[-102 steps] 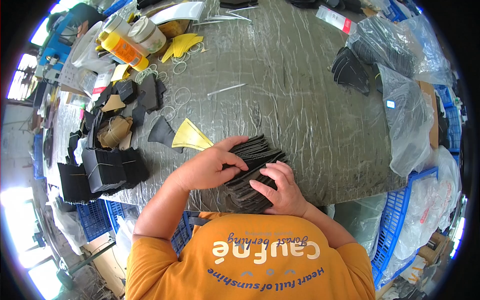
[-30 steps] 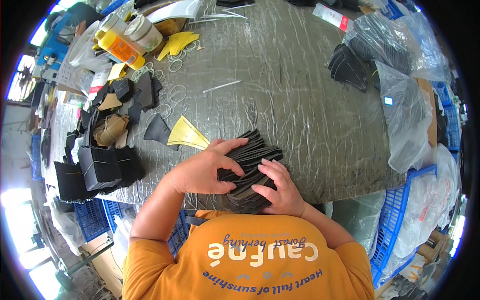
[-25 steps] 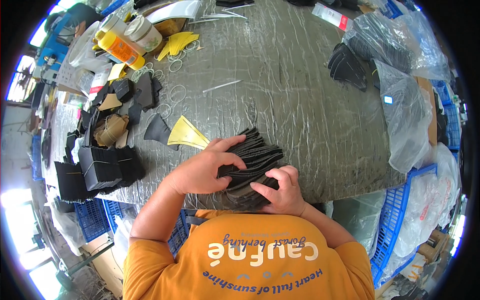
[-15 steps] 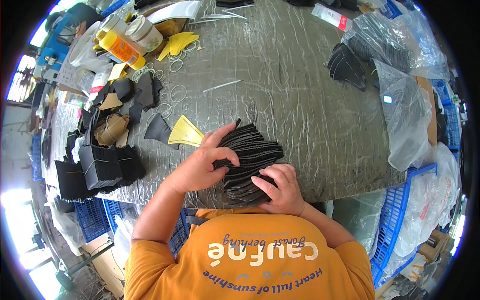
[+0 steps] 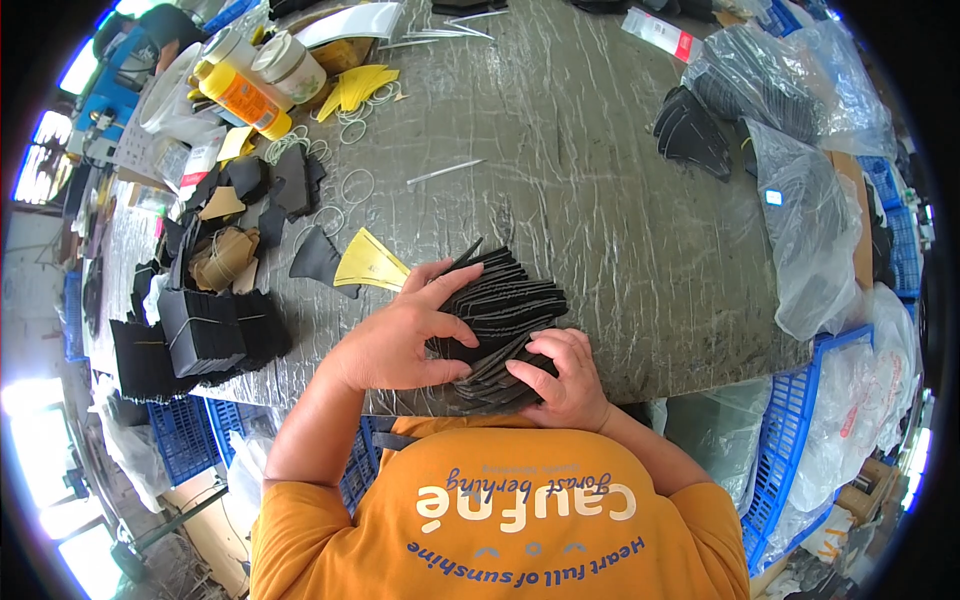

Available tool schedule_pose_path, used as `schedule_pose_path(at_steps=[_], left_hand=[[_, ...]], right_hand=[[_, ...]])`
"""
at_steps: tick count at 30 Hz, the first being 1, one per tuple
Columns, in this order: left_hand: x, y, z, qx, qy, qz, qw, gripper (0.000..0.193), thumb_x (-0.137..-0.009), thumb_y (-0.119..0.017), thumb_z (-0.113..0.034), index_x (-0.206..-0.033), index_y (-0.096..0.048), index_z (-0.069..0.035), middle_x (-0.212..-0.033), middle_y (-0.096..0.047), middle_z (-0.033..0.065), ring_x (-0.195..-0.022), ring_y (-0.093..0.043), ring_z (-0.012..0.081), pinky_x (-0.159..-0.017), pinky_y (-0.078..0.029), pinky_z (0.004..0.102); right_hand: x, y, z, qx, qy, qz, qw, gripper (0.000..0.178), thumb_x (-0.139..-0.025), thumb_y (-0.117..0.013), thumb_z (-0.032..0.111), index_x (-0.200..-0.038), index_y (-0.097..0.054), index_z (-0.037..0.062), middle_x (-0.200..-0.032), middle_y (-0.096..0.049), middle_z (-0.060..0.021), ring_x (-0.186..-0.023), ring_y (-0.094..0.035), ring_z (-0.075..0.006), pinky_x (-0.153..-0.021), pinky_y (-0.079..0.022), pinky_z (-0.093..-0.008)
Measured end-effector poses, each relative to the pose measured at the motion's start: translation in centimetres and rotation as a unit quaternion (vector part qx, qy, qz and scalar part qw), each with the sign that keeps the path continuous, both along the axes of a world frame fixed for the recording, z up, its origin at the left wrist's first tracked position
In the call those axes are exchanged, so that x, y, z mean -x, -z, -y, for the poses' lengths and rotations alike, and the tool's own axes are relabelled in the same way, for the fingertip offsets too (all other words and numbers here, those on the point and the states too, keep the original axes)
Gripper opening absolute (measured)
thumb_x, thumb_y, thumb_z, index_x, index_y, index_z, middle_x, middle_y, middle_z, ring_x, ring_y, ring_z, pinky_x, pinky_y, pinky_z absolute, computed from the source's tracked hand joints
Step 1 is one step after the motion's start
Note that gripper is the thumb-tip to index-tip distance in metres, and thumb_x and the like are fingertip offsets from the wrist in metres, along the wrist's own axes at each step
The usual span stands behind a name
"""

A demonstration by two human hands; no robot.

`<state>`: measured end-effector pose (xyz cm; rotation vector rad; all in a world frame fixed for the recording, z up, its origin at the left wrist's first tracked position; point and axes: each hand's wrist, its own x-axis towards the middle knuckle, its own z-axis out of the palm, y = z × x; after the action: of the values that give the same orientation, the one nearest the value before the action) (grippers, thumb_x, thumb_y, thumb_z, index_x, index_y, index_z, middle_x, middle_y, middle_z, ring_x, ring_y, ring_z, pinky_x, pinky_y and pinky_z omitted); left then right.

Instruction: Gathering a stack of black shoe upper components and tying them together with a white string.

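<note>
A stack of thin black cut pieces [image 5: 505, 305], fanned with edges upward, lies near the table's front edge. My left hand [image 5: 410, 335] grips its left side, index finger stretched over the far pieces and thumb against the near ones. At the near right side my right hand [image 5: 562, 372] holds the stack with bent fingers and thumb. One black piece pokes up beside my left index finger. Just left of the stack lies a yellow flared template [image 5: 370, 260], close to a single black flared piece [image 5: 317, 257]. What the undersides of both hands touch is hidden.
Banded black stacks [image 5: 205, 335] and scraps stand at left. Behind them are an orange-yellow bottle [image 5: 243, 98], a lidded white tub [image 5: 288, 66] and rubber bands [image 5: 300, 147]. A white stick [image 5: 446, 172] lies mid-table. Black pieces [image 5: 692, 135] and plastic bags [image 5: 810, 220] occupy the right.
My left thumb has moved nearer to me, widening its gap from the fingers above it. The near pieces of the stack now lean differently. My right hand has barely moved.
</note>
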<state>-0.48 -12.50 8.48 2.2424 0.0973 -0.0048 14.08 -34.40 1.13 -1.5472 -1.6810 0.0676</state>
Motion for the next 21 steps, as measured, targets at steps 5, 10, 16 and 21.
schedule_pose_path(at_steps=[5, 10, 16, 21], left_hand=[[0.0, -0.1, 0.1, 0.008, -0.001, -0.004, 1.0, 0.03, -0.061, -0.082, -0.015, -0.09, -0.073, -0.009, -0.149, -0.036, 0.0193, -0.136, -0.026, 0.0461, -0.109, -0.028, 0.0525], [0.1, 0.3, 0.1, 0.003, 0.002, 0.011, 1.0, 0.029, -0.064, -0.081, -0.015, -0.09, -0.072, -0.008, -0.148, -0.036, 0.0205, -0.136, -0.026, 0.0465, -0.109, -0.028, 0.0528], [0.0, 0.2, 0.7, 0.004, -0.031, 0.019, 0.999, 0.02, -0.066, -0.077, -0.009, -0.085, -0.07, -0.007, -0.147, -0.038, 0.0202, -0.133, -0.031, 0.0469, -0.107, -0.031, 0.052], [-0.3, 0.5, 1.8, -0.011, -0.093, 0.028, 0.995, 0.018, -0.066, -0.073, -0.001, -0.082, -0.069, -0.008, -0.147, -0.039, 0.0186, -0.133, -0.032, 0.0462, -0.108, -0.031, 0.0514]], right_hand=[[-0.1, -0.1, 0.0, 0.019, -0.007, 0.005, 1.0, 0.062, -0.054, -0.078, 0.022, -0.113, -0.06, 0.0132, -0.112, -0.055, -0.0093, -0.107, -0.054, -0.0308, -0.09, -0.04, -0.0475], [-0.1, -0.3, -0.1, 0.022, -0.012, 0.006, 1.0, 0.059, -0.056, -0.076, 0.023, -0.111, -0.059, 0.0119, -0.115, -0.057, -0.0091, -0.11, -0.054, -0.0313, -0.091, -0.04, -0.0476], [0.0, -0.3, -0.2, 0.028, -0.012, 0.007, 1.0, 0.058, -0.056, -0.076, 0.023, -0.109, -0.057, 0.0124, -0.119, -0.057, -0.0098, -0.111, -0.053, -0.032, -0.092, -0.039, -0.048], [0.1, -0.3, 0.2, 0.025, 0.017, 0.024, 0.999, 0.063, -0.053, -0.078, 0.024, -0.112, -0.058, 0.0163, -0.112, -0.055, -0.0074, -0.104, -0.052, -0.0293, -0.086, -0.039, -0.046]])
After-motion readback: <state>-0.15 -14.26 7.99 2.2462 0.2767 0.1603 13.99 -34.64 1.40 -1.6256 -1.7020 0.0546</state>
